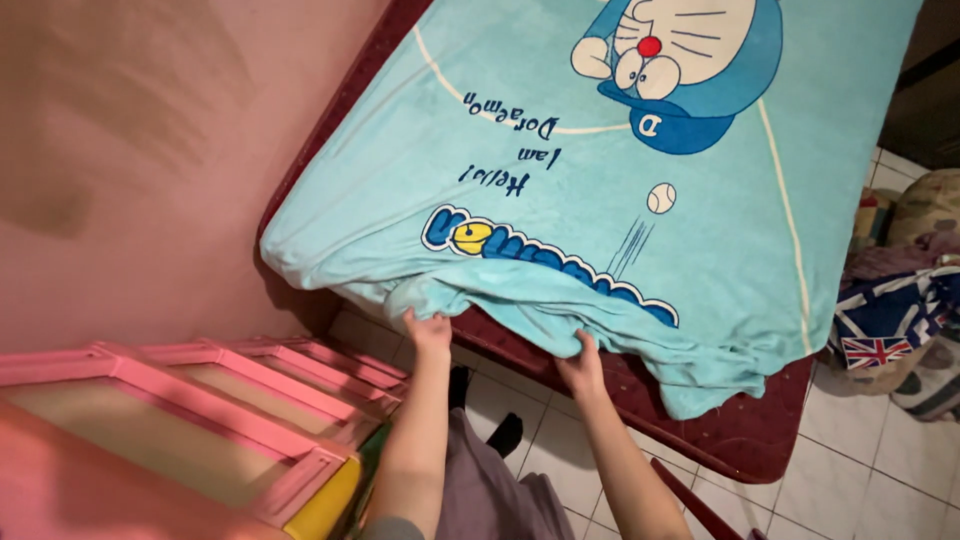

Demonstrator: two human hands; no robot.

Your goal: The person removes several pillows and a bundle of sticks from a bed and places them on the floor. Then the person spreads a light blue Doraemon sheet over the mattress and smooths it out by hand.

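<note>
**Both hands at the foot edge of the blanket**

A light blue fleece blanket [600, 200] lies spread over a dark red mattress [730, 425], printed with a blue cartoon cat, a small baseball and some lettering. It covers nearly all of the mattress; only the near edge and the near right corner show bare red. Along that near edge the blanket bunches into thick folds and hangs a little over the side.

The person stands at this edge, arms stretched forward. The left hand [430, 330] is at the near left part of the mattress edge, fingers closed around a rolled lump of the blanket's hem. The right hand [583, 362] is a little further along the same edge toward the middle, its fingers pushed up into the hanging fold and curled on the cloth. The two hands are near each other but apart, both clamped on the blanket.

To the left of the mattress, a pink wall [130, 150] runs right beside it. Below the left arm stand pink wooden frames [250, 385], stacked in steps, with a yellow piece at their near corner. The floor is of white tiles [870, 460]. Beyond the mattress's right edge lies a heap of bags and cloth [890, 320], one with a flag pattern.
</note>
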